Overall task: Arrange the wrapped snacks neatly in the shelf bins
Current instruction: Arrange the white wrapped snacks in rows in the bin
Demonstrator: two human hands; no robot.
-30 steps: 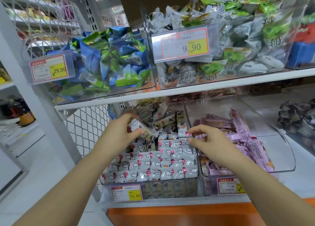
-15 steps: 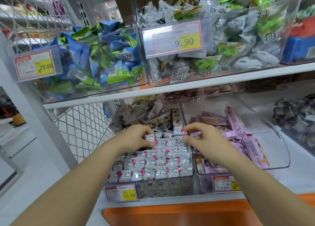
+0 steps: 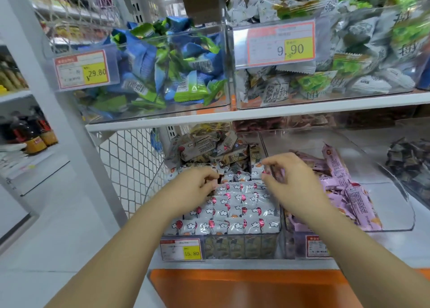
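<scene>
Head view is showing us reaching both hands into the clear bin (image 3: 242,247) on the lower shelf, where the wrapped snacks (image 3: 232,214) are lying. Our left hand (image 3: 195,188) and right hand (image 3: 293,179) are hovering at the back edge of the tidy rows, probably because the next row is being built there, just in front of the jumbled heap (image 3: 209,148). Both hands are curling their fingers, but blur is hiding any pinched packet, so we cannot tell. The snacks are showing white wrappers with red balloons and clouds, overlapping flat in front.
</scene>
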